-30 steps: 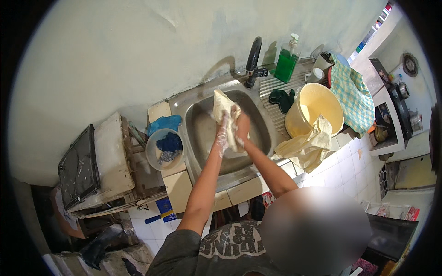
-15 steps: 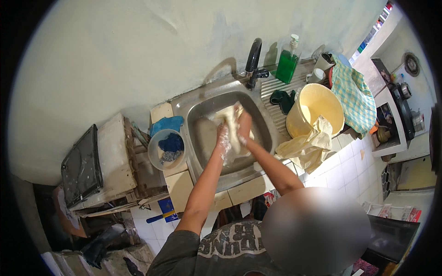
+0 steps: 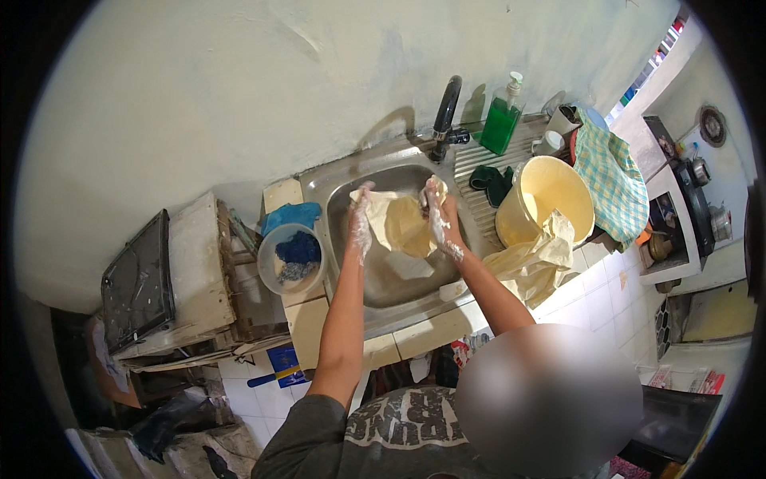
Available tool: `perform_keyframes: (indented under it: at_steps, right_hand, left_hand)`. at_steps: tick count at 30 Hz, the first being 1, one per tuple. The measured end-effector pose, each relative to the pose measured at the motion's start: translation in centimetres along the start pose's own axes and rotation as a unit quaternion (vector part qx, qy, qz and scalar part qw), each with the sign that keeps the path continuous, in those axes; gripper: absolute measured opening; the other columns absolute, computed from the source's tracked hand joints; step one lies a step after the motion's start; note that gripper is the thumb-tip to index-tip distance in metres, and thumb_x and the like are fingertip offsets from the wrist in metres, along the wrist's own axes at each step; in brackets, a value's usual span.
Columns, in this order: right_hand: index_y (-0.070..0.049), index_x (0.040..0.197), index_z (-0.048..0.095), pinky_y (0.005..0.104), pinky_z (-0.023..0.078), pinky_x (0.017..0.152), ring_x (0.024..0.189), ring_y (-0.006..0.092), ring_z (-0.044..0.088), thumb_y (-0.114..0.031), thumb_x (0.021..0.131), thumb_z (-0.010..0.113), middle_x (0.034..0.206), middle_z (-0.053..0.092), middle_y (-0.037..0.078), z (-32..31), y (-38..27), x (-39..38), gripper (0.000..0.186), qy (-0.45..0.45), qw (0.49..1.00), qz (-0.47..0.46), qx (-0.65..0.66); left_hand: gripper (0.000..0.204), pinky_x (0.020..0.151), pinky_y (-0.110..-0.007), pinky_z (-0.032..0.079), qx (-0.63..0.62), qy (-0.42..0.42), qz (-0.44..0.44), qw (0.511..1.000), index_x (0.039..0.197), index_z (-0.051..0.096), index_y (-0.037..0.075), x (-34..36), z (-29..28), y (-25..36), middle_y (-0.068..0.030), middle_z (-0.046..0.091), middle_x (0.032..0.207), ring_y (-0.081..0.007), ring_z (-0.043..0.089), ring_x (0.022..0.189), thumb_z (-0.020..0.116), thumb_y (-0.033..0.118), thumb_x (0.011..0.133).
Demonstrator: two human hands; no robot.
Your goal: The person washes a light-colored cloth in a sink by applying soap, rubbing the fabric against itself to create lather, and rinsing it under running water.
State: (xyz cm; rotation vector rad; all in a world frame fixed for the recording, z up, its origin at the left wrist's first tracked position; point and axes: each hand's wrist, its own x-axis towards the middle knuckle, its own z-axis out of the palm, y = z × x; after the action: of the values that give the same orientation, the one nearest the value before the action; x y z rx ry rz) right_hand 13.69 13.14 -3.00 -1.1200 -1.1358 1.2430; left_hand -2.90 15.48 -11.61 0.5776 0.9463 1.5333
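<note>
A wet cream-coloured cloth [image 3: 405,226] is stretched between my two hands above the basin of the steel sink [image 3: 383,294]. My left hand [image 3: 361,214] grips its left corner, and my right hand [image 3: 436,209] grips the right one. White suds cover both hands and wrists. The cloth sags in the middle. A pale bar, perhaps soap [image 3: 453,290], lies on the sink's front rim, close to my right forearm. Behind the basin stands the black tap [image 3: 447,108]; no water shows running from it.
Right of the basin is a yellow bucket [image 3: 523,215] with a cream cloth [image 3: 533,267] hanging over its edge. A green soap bottle [image 3: 500,120], a dark green cloth [image 3: 492,184] and a checked cloth [image 3: 610,172] are nearby. At the left sits a bowl of scrubbers [image 3: 275,278] beside a blue cloth [image 3: 291,215].
My hands were close together, rubbing the bunched cloth. They have moved apart, and the cloth is now spread between them.
</note>
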Motion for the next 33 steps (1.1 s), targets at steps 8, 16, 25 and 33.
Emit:
perform_keyframes:
  at_steps: [8, 16, 25, 33]
  right_hand:
    - [-0.005, 0.074, 0.05, 0.0258, 0.034, 0.049, 0.055, 0.0071, 0.039, -0.043, 0.092, 0.038, 0.059, 0.043, -0.003, 2.8, -2.6, -2.2, 0.043, 0.022, 0.999, 0.0, -0.027]
    - [-0.001, 0.085, 0.056, 0.0331, 0.041, 0.054, 0.058, 0.0268, 0.053, -0.029, 0.085, 0.052, 0.064, 0.055, 0.014, 6.7, -0.3, -0.8, 0.028, -0.034, 0.969, -0.229, -0.089]
    - [-0.004, 0.097, 0.059, 0.0381, 0.042, 0.054, 0.061, 0.0383, 0.055, -0.022, 0.086, 0.05, 0.064, 0.054, 0.021, 5.6, 0.4, -3.4, 0.023, 0.044, 0.951, -0.262, -0.16]
    - [-0.002, 0.065, 0.049, 0.0266, 0.035, 0.048, 0.052, 0.0083, 0.039, -0.032, 0.091, 0.046, 0.054, 0.044, 0.0, 3.2, -0.1, -2.3, 0.039, 0.078, 0.989, -0.125, -0.019]
  left_hand:
    - [0.044, 0.076, -0.032, 0.045, -0.045, 0.036, -0.109, 0.992, 0.096, 0.054, 0.009, 0.9, -3.7, -3.6, -0.0048, 0.057, 0.088, -0.0166, 0.055, 0.082, 0.045, 0.051, 0.085]
    - [0.052, 0.098, -0.034, 0.034, -0.153, -0.107, -0.164, 0.969, 0.131, 0.03, 0.003, -6.2, 0.3, -5.7, -0.0072, 0.041, 0.128, -0.0214, 0.041, 0.117, 0.034, 0.038, 0.092]
    - [0.053, 0.097, -0.035, 0.035, -0.382, -0.515, -0.037, 0.767, 0.128, 0.034, 0.004, -5.2, 4.5, -2.0, -0.0075, 0.043, 0.126, -0.0219, 0.044, 0.114, 0.04, 0.04, 0.089]
    - [0.064, 0.092, -0.04, 0.041, -0.181, -0.085, -0.14, 0.97, 0.124, 0.04, 0.007, -6.1, 1.2, -0.2, -0.0105, 0.05, 0.119, -0.0245, 0.051, 0.107, 0.047, 0.055, 0.082]
